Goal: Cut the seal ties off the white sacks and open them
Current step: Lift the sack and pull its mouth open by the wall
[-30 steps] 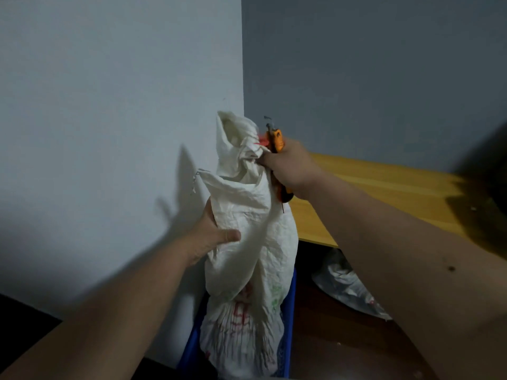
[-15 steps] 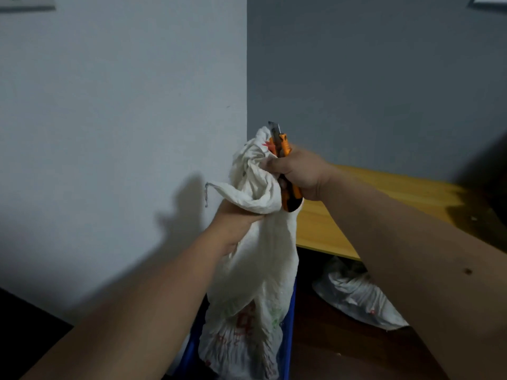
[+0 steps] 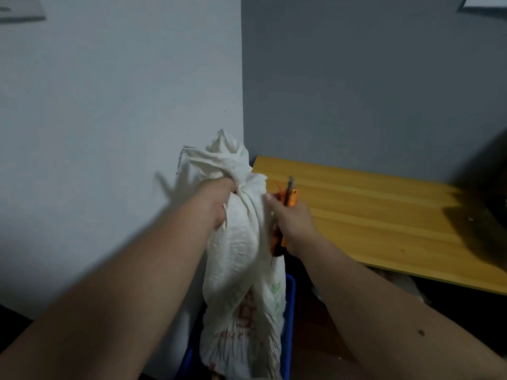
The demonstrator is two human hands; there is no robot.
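My left hand (image 3: 216, 201) grips the gathered neck of the white sack (image 3: 241, 259), fingers curled tight round the bunched cloth just under the loose top. My right hand (image 3: 293, 226) is wrapped round an orange utility knife (image 3: 288, 212), blade end up and just beside the neck, apart from it. A wisp of orange-red tie (image 3: 279, 187) shows by the blade (whether it is cut through or not, I cannot tell).

The sack stands upright in a blue crate (image 3: 290, 311) at the wall corner, beside a yellow wooden tabletop (image 3: 384, 215).

To do this well, I judge: keep the neck pulled taut, keep my left knuckles below the blade's path, cut away from that hand, and catch only the tie, not the weave.

Sack: woven plastic cloth, crinkled, limp at the top, full and rounded below, with faded red and green print near the base. Knife: slim, hard, straight-handled. Tabletop: smooth, flat, grained.
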